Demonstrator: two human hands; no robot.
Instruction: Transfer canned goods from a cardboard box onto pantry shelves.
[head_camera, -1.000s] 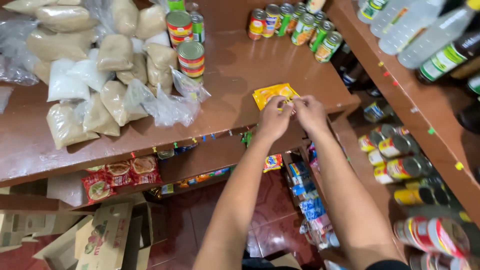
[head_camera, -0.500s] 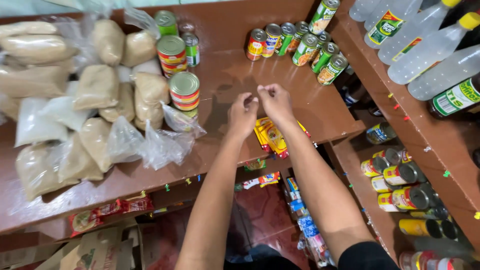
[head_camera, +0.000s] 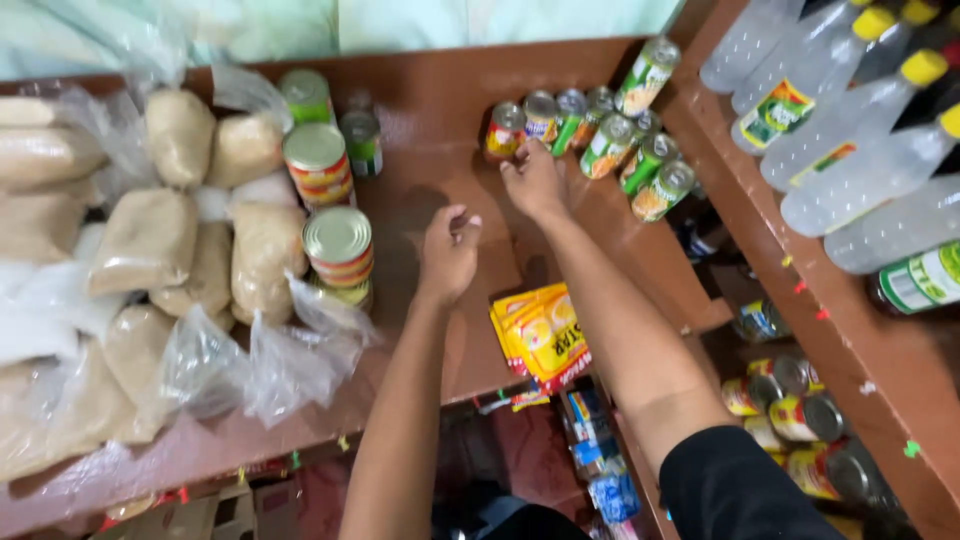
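Observation:
My right hand (head_camera: 532, 180) reaches to the back of the brown shelf (head_camera: 430, 130), its fingertips against a small red-labelled can (head_camera: 505, 130) at the left end of a row of small cans (head_camera: 610, 135). It does not grip the can. My left hand (head_camera: 449, 252) hovers over the middle of the shelf with its fingers curled in and nothing in it. A stack of yellow packets (head_camera: 540, 335) lies flat at the shelf's front edge, between my two forearms and touched by neither hand.
Larger tins (head_camera: 336, 245) stand left of my left hand, next to plastic bags of brown and white grains (head_camera: 150, 240). Clear bottles with yellow caps (head_camera: 850, 120) lie on the right-hand shelf. More cans (head_camera: 790, 400) fill lower shelves.
Both hands have let go of the yellow packets, which now lie on the shelf. My right hand moved back to the small cans and my left hand drew aside.

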